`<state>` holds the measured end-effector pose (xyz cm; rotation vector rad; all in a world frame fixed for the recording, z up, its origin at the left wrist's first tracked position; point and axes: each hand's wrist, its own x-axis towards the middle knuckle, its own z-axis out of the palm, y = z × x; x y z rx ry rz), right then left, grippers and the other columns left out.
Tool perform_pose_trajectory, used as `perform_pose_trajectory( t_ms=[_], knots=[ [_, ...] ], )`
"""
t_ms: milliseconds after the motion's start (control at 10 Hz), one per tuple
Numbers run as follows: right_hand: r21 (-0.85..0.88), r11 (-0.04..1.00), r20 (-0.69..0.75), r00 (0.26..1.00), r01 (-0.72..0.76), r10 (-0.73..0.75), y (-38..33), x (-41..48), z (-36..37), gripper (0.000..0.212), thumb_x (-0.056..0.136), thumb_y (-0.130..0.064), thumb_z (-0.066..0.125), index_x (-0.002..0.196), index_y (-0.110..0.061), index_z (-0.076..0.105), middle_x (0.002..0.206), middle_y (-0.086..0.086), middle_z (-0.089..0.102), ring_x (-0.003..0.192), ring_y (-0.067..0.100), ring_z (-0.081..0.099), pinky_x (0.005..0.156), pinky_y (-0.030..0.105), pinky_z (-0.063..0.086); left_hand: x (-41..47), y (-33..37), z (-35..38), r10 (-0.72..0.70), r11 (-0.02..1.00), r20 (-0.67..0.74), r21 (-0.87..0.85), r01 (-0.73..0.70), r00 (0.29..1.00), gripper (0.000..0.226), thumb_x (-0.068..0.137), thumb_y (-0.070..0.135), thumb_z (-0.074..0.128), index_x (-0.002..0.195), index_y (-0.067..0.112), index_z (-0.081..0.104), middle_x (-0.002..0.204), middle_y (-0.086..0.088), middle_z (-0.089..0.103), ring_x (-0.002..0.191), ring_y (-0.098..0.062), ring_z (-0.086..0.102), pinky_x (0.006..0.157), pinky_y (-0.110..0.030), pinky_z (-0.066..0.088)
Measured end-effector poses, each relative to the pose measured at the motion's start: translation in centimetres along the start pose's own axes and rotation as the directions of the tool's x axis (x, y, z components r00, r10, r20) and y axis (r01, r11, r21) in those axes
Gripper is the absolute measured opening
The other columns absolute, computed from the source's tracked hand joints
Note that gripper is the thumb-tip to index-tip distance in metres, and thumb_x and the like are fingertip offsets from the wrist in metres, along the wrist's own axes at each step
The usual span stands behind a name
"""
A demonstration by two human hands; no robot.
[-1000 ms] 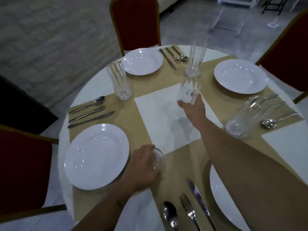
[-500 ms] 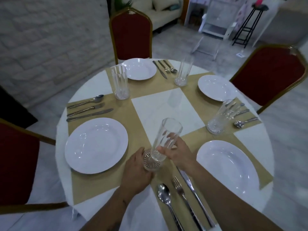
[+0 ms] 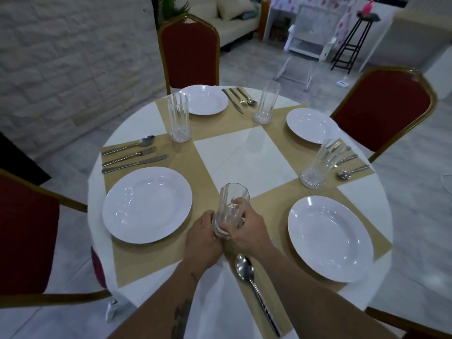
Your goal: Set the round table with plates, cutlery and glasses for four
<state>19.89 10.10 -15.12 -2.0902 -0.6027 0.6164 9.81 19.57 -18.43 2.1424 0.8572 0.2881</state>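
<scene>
A tall ribbed glass (image 3: 232, 204) stands nearly upright at the near middle of the round table (image 3: 127, 123). My left hand (image 3: 204, 237) wraps its base from the left, and my right hand (image 3: 247, 228) grips its lower half from the right. White plates sit at the left (image 3: 146, 204), the near right (image 3: 329, 237), the far side (image 3: 208, 99) and the far right (image 3: 311, 126). Other glasses stand at the back left (image 3: 178, 121), the back (image 3: 265, 102) and the right (image 3: 320, 163). A spoon (image 3: 254, 285) lies under my right forearm; the cutlery beside it is hidden.
Cutlery sets lie at the left (image 3: 133, 154), the far side (image 3: 239, 99) and the right edge (image 3: 352, 165). Red chairs stand behind the table (image 3: 189, 50), at the right (image 3: 384, 106) and at the left (image 3: 24, 236). A black stool (image 3: 352, 42) stands in the background.
My right hand brought a glass from the table's middle to the near edge. Both hands now hold it nearly upright. The camera view has lifted and pulled back.
</scene>
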Motion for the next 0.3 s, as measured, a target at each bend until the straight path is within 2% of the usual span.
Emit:
perform_pose_trajectory(
  t_ms=[100, 200, 300],
  knots=[
    [-0.021, 1.000, 0.029, 0.999, -0.021, 0.022, 0.3, 0.0, -0.1, 0.054, 0.072, -0.030, 0.080, 0.118, -0.030, 0.051, 0.099, -0.012, 0.065, 0.089, 0.009, 0.066, 0.076, 0.019, 0.051, 0.1, -0.1, 0.0, 0.006, 1.000, 0.050, 0.024, -0.008, 0.999, 0.023, 0.082, 0.032, 0.052, 0.104, 0.024, 0.055, 0.103, 0.006, 0.062, 0.093, -0.018, 0.059, 0.080, -0.039, 0.051],
    [0.003, 0.997, 0.027, 0.997, -0.071, 0.071, 0.4, -0.6, -1.0, 0.070, 0.071, -0.023, 0.082, 0.131, -0.024, 0.045, 0.116, -0.005, 0.061, 0.101, 0.012, 0.062, 0.083, 0.023, 0.047, -0.6, 0.2, -0.6, -0.036, 0.999, 0.075, -0.006, 0.037, 0.997, 0.037, 0.078, 0.027, 0.056, 0.114, 0.021, 0.058, 0.112, 0.007, 0.059, 0.103, -0.016, 0.056, 0.088, -0.033, 0.048],
    [0.020, 0.991, -0.014, 0.992, -0.129, 0.129, 1.5, -2.3, -2.1, 0.071, 0.079, -0.021, 0.079, 0.138, -0.021, 0.040, 0.122, -0.001, 0.053, 0.112, 0.015, 0.054, 0.091, 0.025, 0.043, -2.3, -1.0, -1.4, -0.053, 0.998, 0.061, 0.040, 0.051, 0.997, 0.034, 0.085, 0.011, 0.054, 0.118, 0.019, 0.058, 0.113, 0.006, 0.058, 0.104, -0.015, 0.056, 0.087, -0.027, 0.044]
  ],
)
